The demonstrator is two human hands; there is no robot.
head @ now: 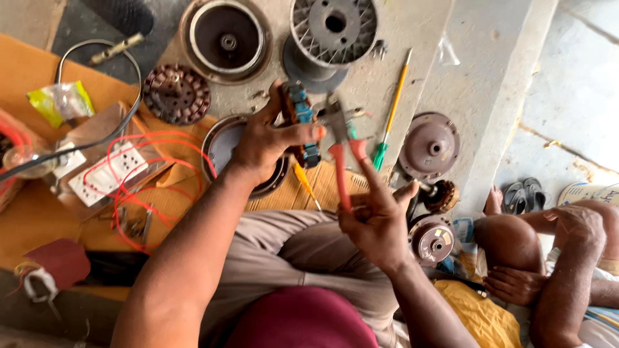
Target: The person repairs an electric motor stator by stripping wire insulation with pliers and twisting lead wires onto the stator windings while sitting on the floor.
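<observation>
**Bare arms, plain work clothes**

Both forearms are bare from the elbow down to the left hand (264,145) and the right hand (374,216): no sleeves reach into view, and no watch, bracelet or ring shows on either wrist or on the fingers that can be seen. The lap is covered by greyish-beige trousers (296,245), loose and creased into soft folds across the thighs. Below them, at the bottom edge of the view, sits a rounded patch of dark maroon cloth (300,319) (whether a shirt front or something else worn cannot be told).
</observation>
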